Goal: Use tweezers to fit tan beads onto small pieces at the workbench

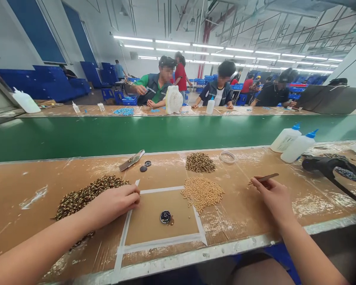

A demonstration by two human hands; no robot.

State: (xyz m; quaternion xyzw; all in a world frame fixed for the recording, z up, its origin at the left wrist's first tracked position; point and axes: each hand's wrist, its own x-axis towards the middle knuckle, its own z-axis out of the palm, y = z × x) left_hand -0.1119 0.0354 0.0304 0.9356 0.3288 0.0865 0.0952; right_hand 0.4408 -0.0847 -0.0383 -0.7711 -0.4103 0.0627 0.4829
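Two bare hands work at a brown table (32,186). Left hand (115,204) lies knuckles up, fingers curled under, grip closed. Its fingertips touch the left tape line (125,233) of a taped square. Cannot tell if it pinches anything. Its wrist lies just beside a dark bead pile (83,194).

Right hand (273,196) is well apart from the left, off the square's right side. Its grip is closed on a stick (264,178), thin and brown, held low over the table with the tip pointing left.

Inside the square sits a small black round part (165,217), with a few beads touching it. A tan bead pile (202,192) covers the square's top right corner. Behind that is a second dark pile (200,162). A clear ring (227,157) lies just right of it.

A metal scraper (132,160) and two black discs (145,166) lie near the table's far edge. Two white bottles (290,142) with blue caps lie tilted at far right. Writing on them, if any, is too small to tell. A black tool (329,166) rests beside them.

A green belt (166,134) runs behind the table. Across it, several people sit at another table with a white fan (173,99) and blue bits (124,111). Nothing readable shows on their clothes.
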